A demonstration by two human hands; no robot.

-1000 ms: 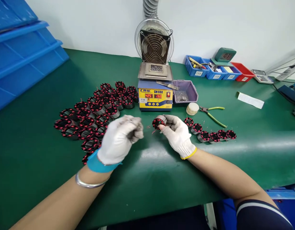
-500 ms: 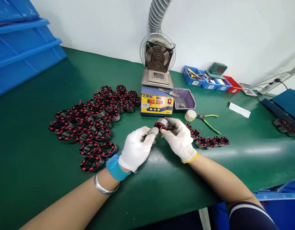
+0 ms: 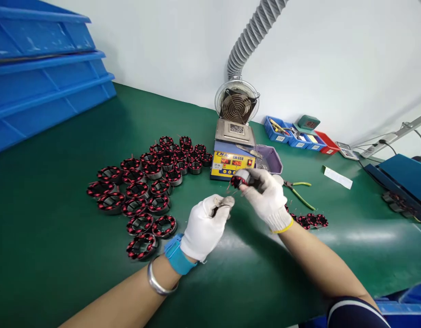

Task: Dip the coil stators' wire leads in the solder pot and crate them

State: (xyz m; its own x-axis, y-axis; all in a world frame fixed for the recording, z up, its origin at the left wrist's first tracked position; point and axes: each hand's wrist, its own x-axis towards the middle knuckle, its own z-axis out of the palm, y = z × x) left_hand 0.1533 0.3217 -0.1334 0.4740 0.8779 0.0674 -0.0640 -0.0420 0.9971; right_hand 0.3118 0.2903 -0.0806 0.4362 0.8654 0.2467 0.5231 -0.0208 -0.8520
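Observation:
My right hand, in a white knit glove with a yellow cuff, grips a motor stator with red windings in a grey ring. The stator is tilted, windings facing left, and thin wire ends stick out below it. Below and to the left, my gloved left hand is closed in a pinch, apart from the stator; whatever is between its fingertips is hidden. Behind the stator stands a yellow and blue solder pot with a lit red display. Many more stators stand on the green table to the left.
A purple bin sits right of the solder pot, with green-handled pliers in front. A row of smaller stators is at the right. Small blue boxes and a red box line the wall. Blue crates are stacked at left.
My hands have come apart: the left has dropped away from the stator, while the right still holds it, now more tilted. The camera view has shifted, so the table appears lower.

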